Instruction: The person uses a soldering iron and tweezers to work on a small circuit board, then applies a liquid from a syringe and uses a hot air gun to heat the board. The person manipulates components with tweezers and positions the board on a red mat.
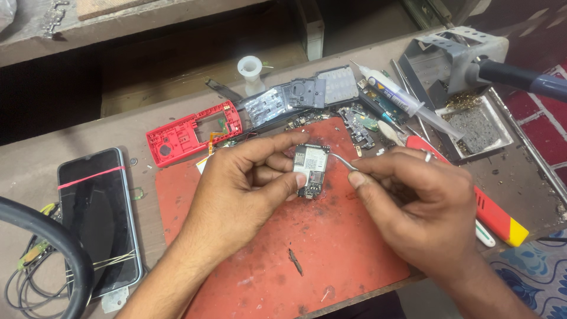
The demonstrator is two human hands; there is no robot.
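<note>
From the head camera, at centre frame, our left hand [245, 177] pinched a small circuit board [310, 170] upright above the red mat [307, 248], steadying it for the tweezers [341, 160] gripped in our right hand [413, 204]. The tweezer tips were hidden behind the board.

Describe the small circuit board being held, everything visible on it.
The circuit board is small and roughly rectangular, with pale metal shield plates on its face and dark edges with tiny parts at the lower end. It is held upright above the red mat, pinched between fingers of the left hand. The tip of thin metal tweezers in the right hand meets its right edge.
</note>
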